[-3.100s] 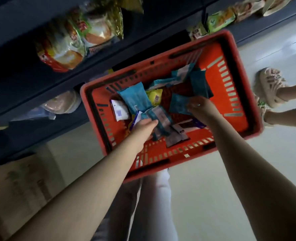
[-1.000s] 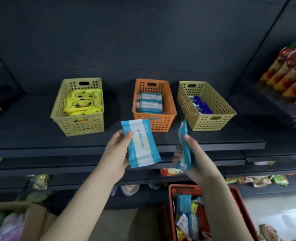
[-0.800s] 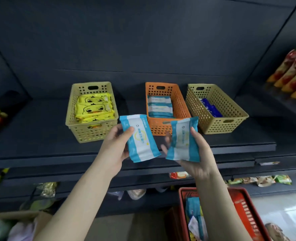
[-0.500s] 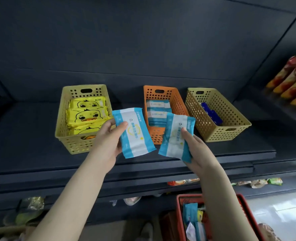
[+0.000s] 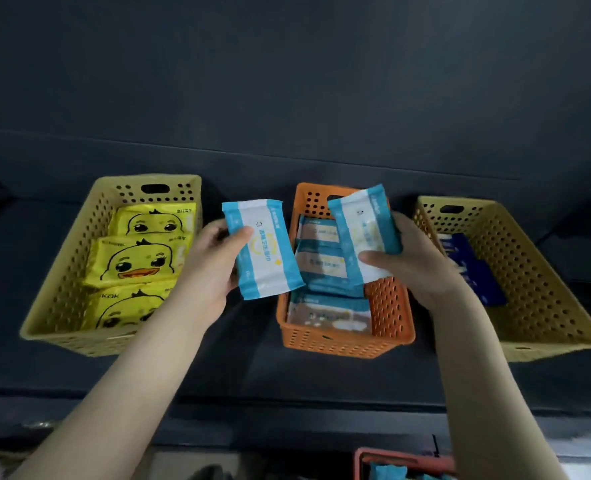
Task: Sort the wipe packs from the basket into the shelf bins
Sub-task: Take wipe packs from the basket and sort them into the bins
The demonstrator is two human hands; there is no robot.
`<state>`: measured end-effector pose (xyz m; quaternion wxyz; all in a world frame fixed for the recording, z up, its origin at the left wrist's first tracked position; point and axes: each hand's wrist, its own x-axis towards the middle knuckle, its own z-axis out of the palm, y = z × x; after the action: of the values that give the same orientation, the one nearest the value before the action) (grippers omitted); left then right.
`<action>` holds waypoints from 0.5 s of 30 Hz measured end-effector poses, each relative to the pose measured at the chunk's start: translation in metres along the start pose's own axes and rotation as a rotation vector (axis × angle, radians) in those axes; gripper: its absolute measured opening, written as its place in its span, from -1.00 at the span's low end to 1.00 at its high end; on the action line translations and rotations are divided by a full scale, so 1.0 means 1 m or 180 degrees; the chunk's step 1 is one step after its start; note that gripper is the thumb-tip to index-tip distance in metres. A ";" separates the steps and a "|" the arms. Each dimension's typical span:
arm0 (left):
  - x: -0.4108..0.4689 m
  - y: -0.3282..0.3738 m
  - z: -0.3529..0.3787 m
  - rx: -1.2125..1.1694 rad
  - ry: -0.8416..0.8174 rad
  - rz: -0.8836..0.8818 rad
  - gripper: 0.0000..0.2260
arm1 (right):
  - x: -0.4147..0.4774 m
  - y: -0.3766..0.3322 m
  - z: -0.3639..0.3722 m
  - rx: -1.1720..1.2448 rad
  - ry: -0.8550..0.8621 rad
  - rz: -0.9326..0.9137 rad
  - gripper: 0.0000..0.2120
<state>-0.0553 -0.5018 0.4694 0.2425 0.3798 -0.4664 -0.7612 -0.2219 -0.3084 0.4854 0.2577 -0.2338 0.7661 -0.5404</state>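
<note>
Both hands have moved up closer to the bins vs. 0.5 s ago: L hand (image 5: 214, 268) grips a blue-white wipe pack (image 5: 263, 251) just left of the orange bin (image 5: 342, 344), R hand (image 5: 415, 261) grips a second pack (image 5: 363, 233) over that bin's stacked packs, w/ red basket (image 5: 391, 457) at bottom edge.

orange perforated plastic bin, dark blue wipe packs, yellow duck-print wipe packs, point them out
orange perforated plastic bin (image 5: 339, 345): head view, front wall
dark blue wipe packs (image 5: 484, 282): head view, nearest pack's face
yellow duck-print wipe packs (image 5: 134, 262): head view, middle pack's duck face
</note>
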 end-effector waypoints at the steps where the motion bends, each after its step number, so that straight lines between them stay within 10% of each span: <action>1: 0.005 -0.001 0.001 -0.0019 0.0056 -0.0007 -0.82 | 0.009 -0.001 -0.001 -0.0233 0.0011 -0.0038 -0.44; 15: 0.074 0.000 0.010 -0.0208 0.0189 -0.0391 -0.98 | 0.108 0.008 0.015 -0.1679 -0.0022 0.0054 -0.45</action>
<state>-0.1073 -0.5507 0.4463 0.2214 0.4220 -0.4097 -0.7779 -0.2952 -0.3854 0.4584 0.1951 -0.2882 0.8816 -0.3190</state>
